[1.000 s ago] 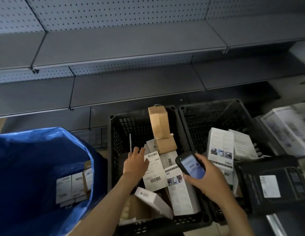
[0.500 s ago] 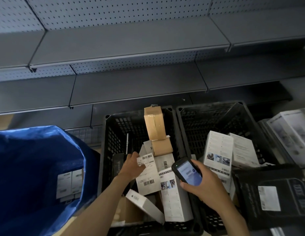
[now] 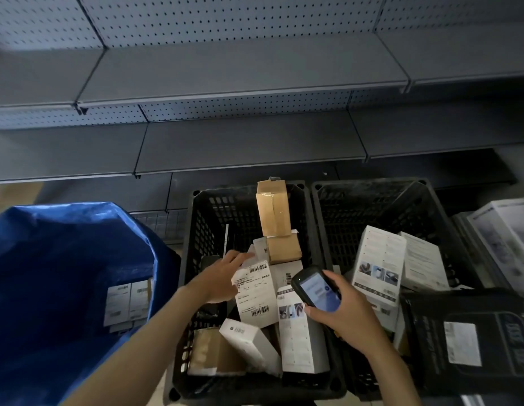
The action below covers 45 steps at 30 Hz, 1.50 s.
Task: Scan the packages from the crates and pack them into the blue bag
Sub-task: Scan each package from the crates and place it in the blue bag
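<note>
Two crates (image 3: 309,218) | brown box (image 3: 274,213) leaning behind labelled package (image 3: 256,291) | shelves (image 3: 240,65) beyond

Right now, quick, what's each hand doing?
Left hand: gripping the left edge of the labelled package in the left crate.
Right hand: closed around the scanner, screen facing up.

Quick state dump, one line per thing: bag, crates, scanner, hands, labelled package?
blue bag: open, labelled packages inside.
left crate: open, holds a jumble of boxes.
right crate: open, boxes at its near end.
scanner: screen lit, held in right hand.
labelled package: tilted up in the left crate, barcodes facing up.
left hand: gripping the labelled package's left edge.
</note>
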### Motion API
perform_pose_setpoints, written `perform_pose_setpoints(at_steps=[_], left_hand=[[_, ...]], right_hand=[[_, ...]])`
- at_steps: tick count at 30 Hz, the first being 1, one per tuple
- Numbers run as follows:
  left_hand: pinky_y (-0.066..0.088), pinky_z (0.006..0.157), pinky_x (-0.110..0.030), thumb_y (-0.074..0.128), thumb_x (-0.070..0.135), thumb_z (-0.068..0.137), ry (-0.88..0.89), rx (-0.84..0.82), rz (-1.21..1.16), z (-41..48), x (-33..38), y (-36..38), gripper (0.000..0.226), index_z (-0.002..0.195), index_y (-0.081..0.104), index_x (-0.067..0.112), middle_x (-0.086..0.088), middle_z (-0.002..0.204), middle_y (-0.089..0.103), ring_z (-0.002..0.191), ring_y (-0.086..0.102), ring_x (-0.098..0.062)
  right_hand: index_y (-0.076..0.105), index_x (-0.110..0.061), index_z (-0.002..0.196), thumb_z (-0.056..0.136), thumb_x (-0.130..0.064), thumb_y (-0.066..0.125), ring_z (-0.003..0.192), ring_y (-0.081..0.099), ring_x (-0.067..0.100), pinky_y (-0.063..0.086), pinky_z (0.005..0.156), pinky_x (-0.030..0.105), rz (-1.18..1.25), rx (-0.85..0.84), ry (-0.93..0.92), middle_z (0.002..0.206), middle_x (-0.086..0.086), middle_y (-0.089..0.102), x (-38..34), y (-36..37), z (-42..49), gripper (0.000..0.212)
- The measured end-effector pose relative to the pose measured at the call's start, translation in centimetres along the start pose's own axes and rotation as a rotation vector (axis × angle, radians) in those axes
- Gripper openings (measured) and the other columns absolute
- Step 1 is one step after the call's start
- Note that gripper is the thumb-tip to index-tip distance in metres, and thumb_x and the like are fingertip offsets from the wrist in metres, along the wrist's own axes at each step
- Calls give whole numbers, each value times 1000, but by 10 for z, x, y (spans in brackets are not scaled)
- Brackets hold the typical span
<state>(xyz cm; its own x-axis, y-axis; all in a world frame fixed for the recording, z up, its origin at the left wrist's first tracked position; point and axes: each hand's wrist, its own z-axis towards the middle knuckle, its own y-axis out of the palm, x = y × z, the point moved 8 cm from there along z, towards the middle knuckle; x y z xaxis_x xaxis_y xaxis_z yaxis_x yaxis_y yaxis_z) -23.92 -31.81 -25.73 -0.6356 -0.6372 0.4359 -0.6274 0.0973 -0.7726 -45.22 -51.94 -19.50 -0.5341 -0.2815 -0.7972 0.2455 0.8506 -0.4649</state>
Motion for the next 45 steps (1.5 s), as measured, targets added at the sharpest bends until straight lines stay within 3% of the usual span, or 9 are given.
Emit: perform_pose_setpoints(at_steps=[3, 9, 22, 25, 27, 31, 35, 41, 45], left_hand=[[54, 86, -28, 69, 12, 90, 143, -109, 306, -7, 18, -3, 104, 157, -1, 49, 7, 166, 0, 128, 47, -21], [56, 68, -28, 63, -10, 84, 341, -185, 607, -3, 32, -3, 115, 156, -1, 53, 11, 168, -22, 101, 51, -15], [56, 56, -30, 71, -7, 81, 474, -322, 767, 14, 44, -11, 106, 157, 18, 44, 14, 168, -14, 70, 57, -14], [58, 64, -33, 77, 6, 82, 500, -291, 824, 13, 52, -15, 97, 155, 23, 39, 4, 169, 1, 73, 60, -17], [57, 84, -39, 82, 21, 80, 531, -233, 863, 9, 54, -18, 94, 154, 25, 36, -1, 165, 15, 99, 63, -23], [22, 123, -57, 81, 42, 80, 528, -113, 864, -8, 45, -35, 91, 153, 27, 36, -4, 161, 25, 146, 29, -29], [9, 127, -45, 79, 49, 79, 504, 47, 693, -37, 35, -66, 86, 149, 31, 32, -7, 154, 32, 145, 31, -26], [21, 126, -45, 77, 52, 82, 472, 232, 580, -86, -1, -112, 73, 143, 44, 32, -9, 151, 33, 143, 34, -29], [38, 117, -46, 82, 49, 79, 467, 317, 571, -116, -23, -140, 71, 140, 51, 31, -14, 148, 38, 137, 42, -32]], right_hand=[[45, -66, 113, 69, -48, 92, 108, 55, -12, 50, 86, 19, 10, 4, -7, 116, -38, 55, -6, 1, -2, 67], [44, -60, 119, 72, -42, 92, 103, 55, -20, 47, 77, 6, 13, 14, -5, 114, -38, 56, -8, 5, -16, 69], [44, -43, 143, 65, -62, 85, 112, 59, -4, 57, 90, 24, -71, 21, 31, 125, -24, 60, 18, 30, -43, 90], [44, -44, 142, 66, -61, 85, 113, 59, -3, 58, 91, 27, -81, 24, 21, 124, -24, 60, 15, 31, -45, 88], [46, -43, 141, 68, -57, 86, 112, 59, -3, 58, 89, 25, -81, 34, 18, 123, -24, 60, 11, 30, -45, 85], [46, -43, 142, 72, -48, 89, 111, 57, -5, 52, 82, 14, -82, 71, -21, 123, -23, 60, -6, 27, -45, 82], [44, -39, 144, 73, -46, 89, 114, 58, 1, 55, 87, 22, -135, 59, -73, 126, -20, 58, -26, 26, -39, 85], [37, -39, 153, 76, -51, 83, 123, 55, 9, 43, 87, 20, -465, -35, -213, 140, -19, 51, -79, 35, -22, 90], [32, -43, 153, 71, -61, 70, 118, 60, 12, 52, 87, 28, -702, -142, -302, 141, -18, 54, -118, 54, -12, 92]])
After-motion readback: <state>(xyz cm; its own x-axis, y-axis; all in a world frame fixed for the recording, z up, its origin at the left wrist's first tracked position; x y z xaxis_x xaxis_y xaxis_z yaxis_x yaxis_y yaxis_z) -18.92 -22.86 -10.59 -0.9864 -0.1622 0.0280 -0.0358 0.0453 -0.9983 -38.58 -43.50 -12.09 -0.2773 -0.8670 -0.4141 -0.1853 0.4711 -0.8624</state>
